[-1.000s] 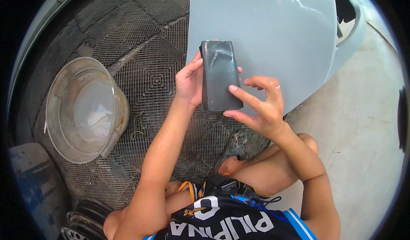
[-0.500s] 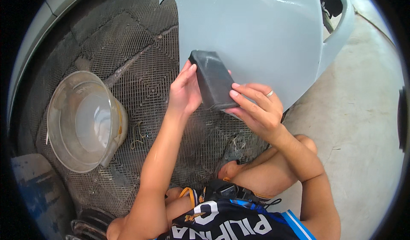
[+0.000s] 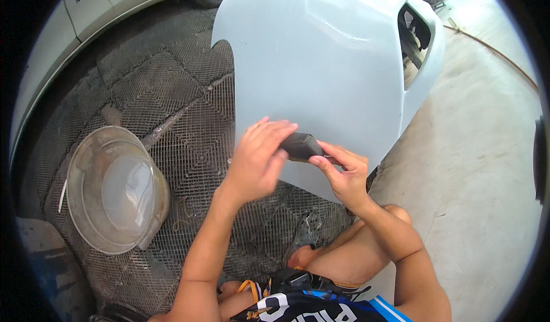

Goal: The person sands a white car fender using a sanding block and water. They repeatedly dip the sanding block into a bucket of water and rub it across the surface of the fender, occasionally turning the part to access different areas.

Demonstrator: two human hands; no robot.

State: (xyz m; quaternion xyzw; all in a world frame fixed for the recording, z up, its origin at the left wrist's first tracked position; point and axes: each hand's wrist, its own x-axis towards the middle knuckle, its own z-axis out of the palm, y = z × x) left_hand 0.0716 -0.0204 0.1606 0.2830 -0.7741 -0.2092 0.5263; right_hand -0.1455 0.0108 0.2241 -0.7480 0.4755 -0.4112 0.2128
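A dark, rectangular sanding block point(image 3: 303, 146), apparently wrapped in black sandpaper, is held over the near end of a pale grey car body panel point(image 3: 321, 64). My right hand point(image 3: 346, 176) is closed on its right end, thumb below and fingers along the far side. My left hand point(image 3: 258, 161) is at the other end, with its fingers reaching over the block's top and the thumb at its lower corner. The left fingers are slightly smeared by motion and hide that end. The block's face is tilted, so its length looks short.
On the left, a clear round bucket point(image 3: 114, 242) holds cloudy water on dark ribbed floor mats point(image 3: 200, 150). A white car point(image 3: 114, 12) stands at the far left. The panel has an oblong opening point(image 3: 413, 44) at its right. Pale flooring point(image 3: 458, 207) lies to the right.
The block has been lowered and turned from its broad face to a foreshortened angle. My left hand has shifted from beneath its left edge to over its end. More of the panel shows.
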